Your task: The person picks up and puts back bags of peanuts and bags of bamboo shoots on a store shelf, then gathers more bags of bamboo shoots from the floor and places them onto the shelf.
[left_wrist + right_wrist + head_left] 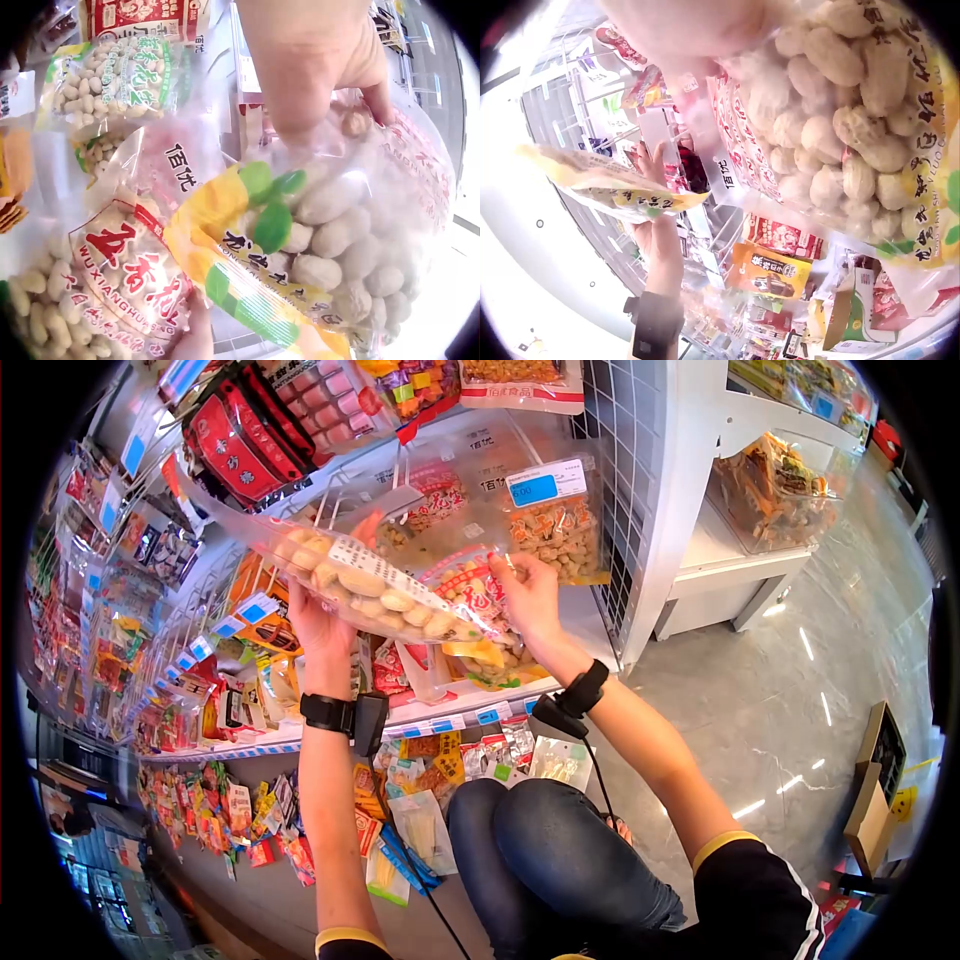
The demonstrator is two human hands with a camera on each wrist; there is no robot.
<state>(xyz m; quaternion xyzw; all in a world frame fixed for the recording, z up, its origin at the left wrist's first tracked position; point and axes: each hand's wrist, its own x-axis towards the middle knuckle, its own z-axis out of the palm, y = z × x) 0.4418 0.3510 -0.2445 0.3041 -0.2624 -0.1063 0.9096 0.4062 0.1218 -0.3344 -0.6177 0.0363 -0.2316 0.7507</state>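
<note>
My left hand (pixel 318 622) grips a clear bag of unshelled peanuts (pixel 365 595), tilted, with a white printed label facing up. In the left wrist view this bag (pixel 337 255) shows a yellow band and green leaves, with the thumb and a finger at its edge. My right hand (pixel 532 600) pinches a second peanut bag (pixel 478 588) with red lettering, partly behind the first bag. Peanuts fill most of this second bag (pixel 832 127) in the right wrist view. More peanut bags (pixel 560 535) hang on the rack just behind my hands.
A blue price tag (pixel 533 490) sits before the hanging bags. The white shelf edge (pixel 440 722) runs below my hands, with snack packs (pixel 425 825) on the floor beneath. A wire mesh panel (pixel 625 470) stands on the right, beside a clear bin (pixel 775 500) of snacks.
</note>
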